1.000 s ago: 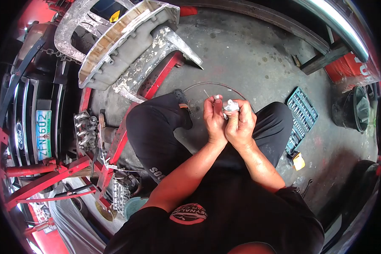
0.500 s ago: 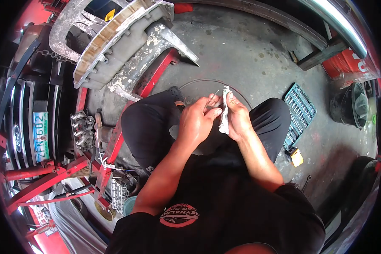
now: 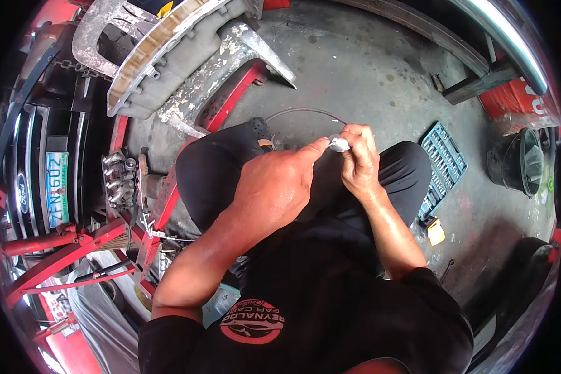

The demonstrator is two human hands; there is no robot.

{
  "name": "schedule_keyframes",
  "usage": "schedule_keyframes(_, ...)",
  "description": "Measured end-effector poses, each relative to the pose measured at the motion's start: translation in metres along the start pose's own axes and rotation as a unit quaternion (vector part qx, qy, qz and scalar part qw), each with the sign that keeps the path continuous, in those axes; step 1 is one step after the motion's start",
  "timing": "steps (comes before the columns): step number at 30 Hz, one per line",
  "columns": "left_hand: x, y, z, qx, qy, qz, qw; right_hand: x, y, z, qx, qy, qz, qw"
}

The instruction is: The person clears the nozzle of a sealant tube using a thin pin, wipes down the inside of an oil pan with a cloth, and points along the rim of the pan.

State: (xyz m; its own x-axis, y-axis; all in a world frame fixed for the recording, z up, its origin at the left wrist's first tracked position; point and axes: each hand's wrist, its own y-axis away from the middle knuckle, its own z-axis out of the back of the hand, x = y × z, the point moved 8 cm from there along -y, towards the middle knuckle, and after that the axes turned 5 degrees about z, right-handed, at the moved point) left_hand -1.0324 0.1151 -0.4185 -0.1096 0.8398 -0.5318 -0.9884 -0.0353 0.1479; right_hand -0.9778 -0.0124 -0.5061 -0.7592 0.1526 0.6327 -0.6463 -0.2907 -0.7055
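My right hand point(image 3: 361, 159) pinches a crumpled, whitish, shiny piece point(image 3: 338, 144), which looks like a squeezed tube turned nearly end-on. My left hand point(image 3: 274, 187) is at its left side, back of the hand up. Its index finger reaches to the edge of the piece, while the other fingers curl underneath. Whatever those curled fingers hold is hidden. Both hands are above my lap, between my dark-trousered knees.
A large metal oil pan point(image 3: 168, 68) rests on a worn, paint-flaked chair point(image 3: 196, 93) ahead left. To the right lie a socket set point(image 3: 442, 165) and a black bucket point(image 3: 514, 163). A red metal frame point(image 3: 168, 206) and a car grille point(image 3: 28, 168) stand left.
The whitish piece has turned from upright and lengthwise to nearly end-on. My left hand has rotated, back up, with its index finger at the piece; the thin rod it held no longer shows.
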Motion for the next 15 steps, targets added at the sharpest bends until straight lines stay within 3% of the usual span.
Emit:
schedule_keyframes(13,0.015,-0.01,-0.011,0.066,-0.064,-0.014,0.996,0.008,0.015,-0.012,0.077,0.062,0.033,0.995)
schedule_keyframes(15,0.01,-0.011,-0.015,0.09,-0.156,-0.046,0.983,-0.003,0.023,-0.016,0.061,-0.053,-0.041,0.996)
